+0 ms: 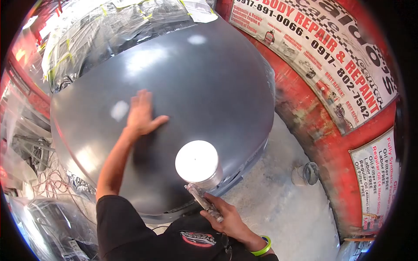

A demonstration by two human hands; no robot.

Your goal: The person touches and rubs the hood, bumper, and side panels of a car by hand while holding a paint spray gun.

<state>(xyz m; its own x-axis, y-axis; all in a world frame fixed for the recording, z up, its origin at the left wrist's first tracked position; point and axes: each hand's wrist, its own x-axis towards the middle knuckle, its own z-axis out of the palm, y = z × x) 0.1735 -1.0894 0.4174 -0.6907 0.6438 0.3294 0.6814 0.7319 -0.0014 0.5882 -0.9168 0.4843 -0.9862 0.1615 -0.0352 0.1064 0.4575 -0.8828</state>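
Observation:
A dark grey car hood fills the middle of the view, with light patches on its surface. My left hand lies flat on it, fingers together and thumb spread, just right of one pale patch. Near the hood's lower right edge, my right hand is wrapped round the handle of a spray gun. On top of the gun sits a round cup with a white lid, which hides part of the hood edge.
Plastic sheeting and tape cover the car behind the hood. A red wall with banners curves along the right. A bucket stands on the floor beside it. Plastic-wrapped items and a hose lie at lower left.

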